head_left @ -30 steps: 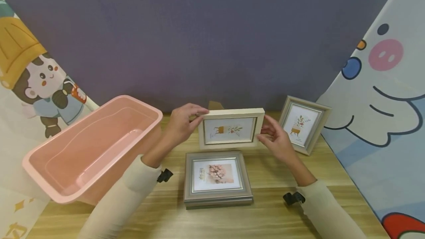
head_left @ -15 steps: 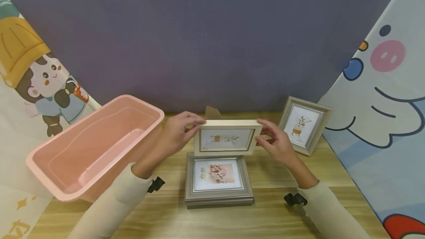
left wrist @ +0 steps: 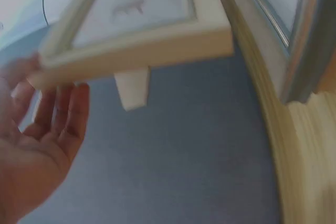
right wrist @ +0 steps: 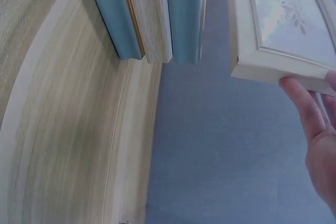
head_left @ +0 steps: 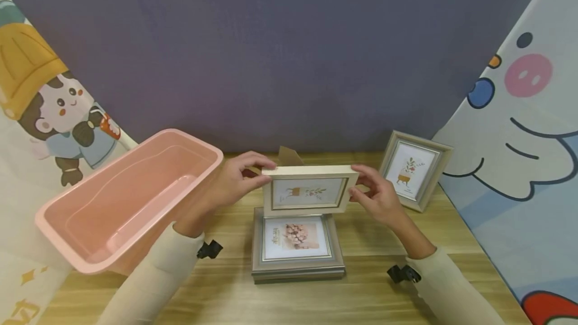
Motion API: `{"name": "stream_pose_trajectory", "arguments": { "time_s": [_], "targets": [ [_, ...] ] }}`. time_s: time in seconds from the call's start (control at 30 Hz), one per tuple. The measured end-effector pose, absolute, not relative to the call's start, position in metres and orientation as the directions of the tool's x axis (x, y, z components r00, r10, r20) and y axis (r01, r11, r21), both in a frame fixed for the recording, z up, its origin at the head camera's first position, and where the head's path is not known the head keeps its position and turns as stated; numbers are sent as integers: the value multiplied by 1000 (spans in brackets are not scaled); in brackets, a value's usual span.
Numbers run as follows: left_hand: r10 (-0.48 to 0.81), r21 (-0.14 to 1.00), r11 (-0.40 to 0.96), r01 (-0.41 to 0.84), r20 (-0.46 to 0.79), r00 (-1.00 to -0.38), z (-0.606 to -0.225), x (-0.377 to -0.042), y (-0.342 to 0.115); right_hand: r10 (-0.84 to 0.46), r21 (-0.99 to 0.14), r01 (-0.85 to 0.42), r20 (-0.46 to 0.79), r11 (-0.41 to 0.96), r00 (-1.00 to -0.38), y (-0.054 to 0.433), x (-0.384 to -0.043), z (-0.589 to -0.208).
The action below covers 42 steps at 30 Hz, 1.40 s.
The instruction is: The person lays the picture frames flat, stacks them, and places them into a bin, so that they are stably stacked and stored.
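A cream picture frame (head_left: 311, 170) stands on its long side, its plant print turned sideways towards me. My left hand (head_left: 239, 182) pinches its upper left corner between thumb and fingers. On the opposite side, my right hand (head_left: 379, 194) grips the upper right edge. A flat support leg (left wrist: 133, 88) sticks out from the frame's back in the left wrist view. The frame's lower edge overlaps the far end of a stack of picture frames (head_left: 295, 269), topped by a silver-grey one with a pink flower print.
A pink plastic bin (head_left: 173, 137) sits at the left on the wooden table (head_left: 298, 305). Back right, a silver-beige picture frame (head_left: 411, 172) leans upright near the wall. A dark grey wall (head_left: 289, 54) closes the far side, and cartoon-printed panels stand on both sides.
Both hands have brought the cream picture frame lower in the head view, towards the stack. My left hand's hold has shifted slightly left. The stack and bin stay put.
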<state>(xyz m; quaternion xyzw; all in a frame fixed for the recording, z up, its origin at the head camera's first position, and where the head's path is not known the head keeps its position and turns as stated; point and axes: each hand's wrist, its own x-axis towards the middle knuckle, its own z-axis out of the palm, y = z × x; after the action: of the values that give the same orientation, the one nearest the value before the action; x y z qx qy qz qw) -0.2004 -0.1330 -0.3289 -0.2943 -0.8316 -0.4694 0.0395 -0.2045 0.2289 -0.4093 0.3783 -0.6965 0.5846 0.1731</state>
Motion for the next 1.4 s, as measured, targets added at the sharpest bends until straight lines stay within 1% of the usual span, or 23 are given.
{"name": "stream_pose_trajectory", "arguments": {
  "time_s": [0.07,0.13,0.2,0.27,0.4,0.53,0.7,0.83,0.93,1.03,1.17,1.3,1.4],
  "targets": [
    [487,803,321,502,314,-815,-332,-206,-138,-337,-693,-720,670,35,-661,229,-203,-409],
    [535,840,253,480,291,-793,-336,-212,-144,-352,-704,-709,654,41,-670,228,-202,-408],
    [588,872,184,453,271,-762,-340,-216,-147,-356,-710,-704,652,23,-669,226,-201,-408],
    [640,893,144,426,244,-729,-344,-220,-151,-361,-716,-698,648,10,-670,225,-200,-407],
    [718,918,94,386,206,-665,-349,-227,-153,-370,-724,-689,642,-4,-672,224,-198,-408],
    [742,934,80,348,177,-647,-352,-230,-152,-383,-729,-685,637,-15,-669,223,-198,-408],
    [729,942,79,326,168,-664,-354,-230,-152,-382,-726,-688,642,-21,-665,223,-199,-409],
    [717,936,85,341,180,-674,-353,-229,-151,-374,-734,-680,630,2,-681,224,-198,-408],
    [698,927,98,362,195,-689,-352,-227,-151,-372,-733,-680,632,-3,-680,224,-199,-408],
    [664,917,116,381,213,-716,-351,-224,-152,-371,-726,-688,644,-18,-669,225,-199,-409],
    [592,906,172,387,220,-776,-350,-218,-152,-369,-718,-696,651,-17,-663,225,-200,-410],
    [499,902,223,370,220,-838,-348,-212,-149,-365,-722,-691,644,-1,-672,224,-200,-410],
    [443,891,227,392,264,-857,-348,-209,-145,-366,-727,-686,636,11,-680,224,-200,-410]
  ]
}}
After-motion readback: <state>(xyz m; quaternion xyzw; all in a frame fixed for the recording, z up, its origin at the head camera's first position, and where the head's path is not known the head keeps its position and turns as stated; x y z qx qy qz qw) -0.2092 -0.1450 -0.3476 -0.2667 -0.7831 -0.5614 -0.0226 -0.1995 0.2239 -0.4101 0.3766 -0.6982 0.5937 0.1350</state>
